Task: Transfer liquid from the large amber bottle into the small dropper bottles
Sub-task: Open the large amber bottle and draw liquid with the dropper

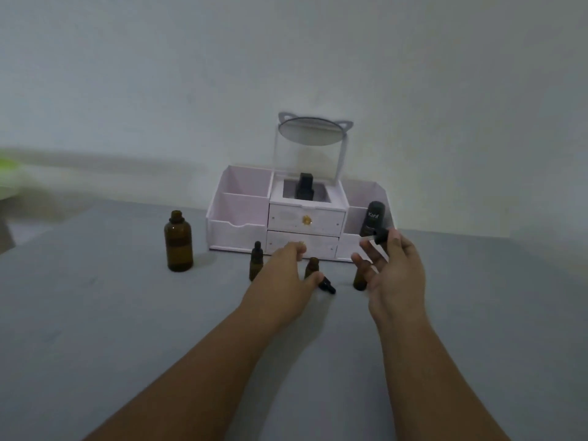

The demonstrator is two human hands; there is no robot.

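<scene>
My right hand [394,268] pinches a dropper [378,238], its glass tube pointing left. My left hand [286,265] curls loosely by the middle small bottle [313,264] of 3 (holding it or not, I cannot tell). The large amber bottle [178,241] stands upright and open, well off to the left, nearer that hand.

A home dressing corner is suggested. At the centre of the frame a pale pink cosmetics organizer [241,218] with two small drawers is set against a plain white wall [286,58], topped by a round mirror [310,131] with cat ears. A dark toiletry bottle [373,218] marked "Kahf" is kept in its right compartment, on a grey surface [95,313].
</scene>
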